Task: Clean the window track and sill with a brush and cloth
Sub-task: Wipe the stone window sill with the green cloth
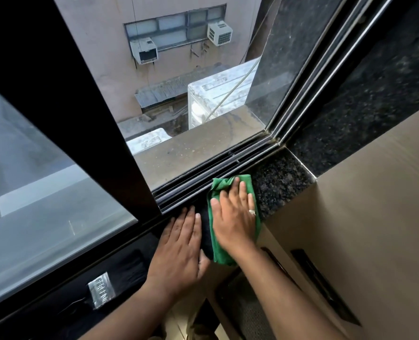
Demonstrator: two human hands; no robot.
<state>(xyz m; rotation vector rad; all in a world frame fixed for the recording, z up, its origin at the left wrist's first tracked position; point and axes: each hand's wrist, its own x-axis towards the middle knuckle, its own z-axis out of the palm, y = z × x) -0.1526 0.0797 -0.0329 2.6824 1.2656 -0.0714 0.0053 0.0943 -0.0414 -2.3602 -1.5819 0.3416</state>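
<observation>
Pressing down with a flat palm, your right hand lies spread over the green cloth, fingers straight and slightly fanned, nothing pinched or curled around the fabric. The cloth is trapped between that open palm and the dark speckled granite sill. Its far corner bunches up beyond your fingertips, right against the nearest rail of the window track, and its near edge hangs out from under your wrist at the front lip of the sill. A ring shows on one finger of this hand.

Your left hand rests just beside it, also open and flat, holding nothing. Its fingers point toward the track and their tips reach the inner rail, close to the foot of the dark sliding window frame. A narrow strip of dark sill separates your two hands; they do not touch.

The brush lies on the sill to the left of your left wrist, dark bristles toward your hand and a shiny metal band further left, untouched by either hand. The track itself runs diagonally up to the right corner, its grooves uncovered beyond the cloth.
</observation>
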